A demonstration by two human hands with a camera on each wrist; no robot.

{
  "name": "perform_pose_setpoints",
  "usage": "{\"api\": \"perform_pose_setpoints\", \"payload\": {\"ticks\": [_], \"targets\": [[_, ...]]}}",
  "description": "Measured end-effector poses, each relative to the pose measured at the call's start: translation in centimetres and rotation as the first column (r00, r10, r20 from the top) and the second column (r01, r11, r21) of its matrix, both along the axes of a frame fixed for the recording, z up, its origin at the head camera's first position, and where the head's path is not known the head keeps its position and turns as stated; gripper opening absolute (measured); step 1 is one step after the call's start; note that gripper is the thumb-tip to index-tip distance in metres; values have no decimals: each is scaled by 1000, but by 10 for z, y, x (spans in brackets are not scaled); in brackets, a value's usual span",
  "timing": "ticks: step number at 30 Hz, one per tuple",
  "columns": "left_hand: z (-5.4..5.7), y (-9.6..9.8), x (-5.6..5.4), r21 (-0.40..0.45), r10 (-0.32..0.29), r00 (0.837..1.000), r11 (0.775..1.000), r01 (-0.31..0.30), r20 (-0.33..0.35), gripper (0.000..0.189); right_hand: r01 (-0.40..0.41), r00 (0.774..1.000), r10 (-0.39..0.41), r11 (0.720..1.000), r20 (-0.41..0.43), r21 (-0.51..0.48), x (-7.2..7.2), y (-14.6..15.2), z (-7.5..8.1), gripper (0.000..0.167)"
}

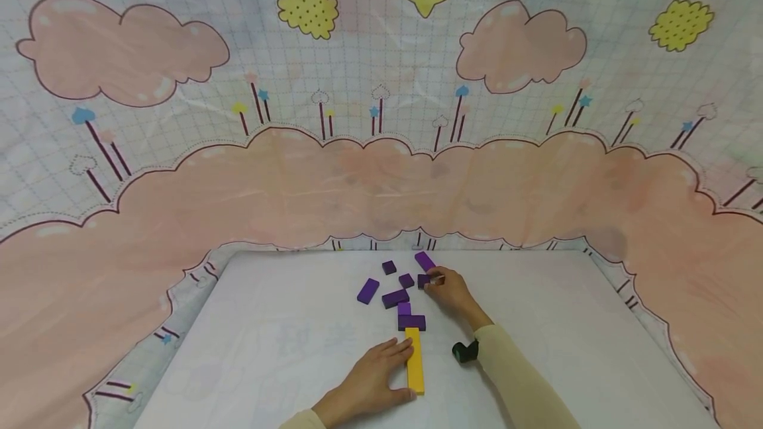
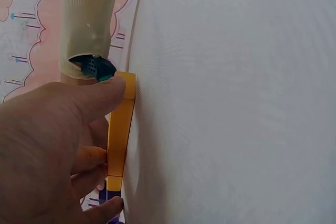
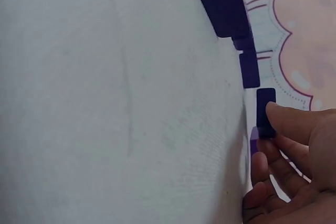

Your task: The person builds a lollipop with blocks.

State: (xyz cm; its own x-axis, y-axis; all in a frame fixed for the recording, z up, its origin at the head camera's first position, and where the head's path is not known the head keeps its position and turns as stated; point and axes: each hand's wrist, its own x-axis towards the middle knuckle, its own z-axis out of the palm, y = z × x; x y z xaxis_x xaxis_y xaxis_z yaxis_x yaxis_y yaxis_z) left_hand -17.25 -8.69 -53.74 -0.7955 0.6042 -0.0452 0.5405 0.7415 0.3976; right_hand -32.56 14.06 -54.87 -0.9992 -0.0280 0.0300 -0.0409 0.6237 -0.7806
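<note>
On the white table, my left hand [image 1: 377,376] spans a long yellow block strip [image 1: 414,363], thumb at its near end and fingertips near its far end. Seams cross the yellow strip [image 2: 122,135] in the left wrist view. Farther back, my right hand [image 1: 452,291] pinches a small dark purple block [image 3: 266,113] between thumb and fingers. A dark purple block [image 1: 412,323] lies crosswise at the strip's far end, with a brighter purple block [image 1: 404,309] behind it and another long purple block [image 1: 395,298] beyond.
Loose purple blocks lie farther back: a long one [image 1: 368,290] at left, small cubes [image 1: 389,267] [image 1: 406,281], and a long one [image 1: 424,261] beside the right hand. A dark green object [image 1: 465,352] sits at the right sleeve's cuff. A patterned cloth [image 1: 381,184] surrounds the table [image 1: 268,323].
</note>
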Motion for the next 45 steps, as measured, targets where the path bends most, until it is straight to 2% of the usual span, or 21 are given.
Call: {"api": "perform_pose_setpoints", "payload": {"ticks": [4, 13, 18, 32, 37, 41, 45], "targets": [[0, 0, 0, -5, -1, 1000, 1000, 1, 10, 74, 11, 1000, -11, 1000, -8, -8, 2, 1, 0, 29], [-3, -2, -4, 7, -14, 999, 1000, 15, -41, 74, 22, 1000, -22, 999, 0, -46, 10, 1, 4, 30], [-3, -2, -4, 16, -16, 999, 1000, 16, -48, 73, 37, 999, -36, 998, 16, -60, 14, 0, 6, 31], [-1, -3, -3, 15, -11, 999, 1000, 12, -41, 73, 43, 998, -38, 991, 43, -128, 29, -3, 14, 30], [0, -4, -4, 6, -5, 1000, 1000, 5, -15, 74, 48, 998, -42, 990, 49, -131, 35, -4, 17, 28], [0, -4, -5, 4, 1, 1000, 1000, -1, 1, 74, 46, 998, -38, 990, 57, -133, 39, -6, 16, 28], [-1, -4, -5, 12, -4, 1000, 1000, 4, -12, 74, 33, 998, -26, 990, 55, -135, 42, -7, 14, 29]]}}
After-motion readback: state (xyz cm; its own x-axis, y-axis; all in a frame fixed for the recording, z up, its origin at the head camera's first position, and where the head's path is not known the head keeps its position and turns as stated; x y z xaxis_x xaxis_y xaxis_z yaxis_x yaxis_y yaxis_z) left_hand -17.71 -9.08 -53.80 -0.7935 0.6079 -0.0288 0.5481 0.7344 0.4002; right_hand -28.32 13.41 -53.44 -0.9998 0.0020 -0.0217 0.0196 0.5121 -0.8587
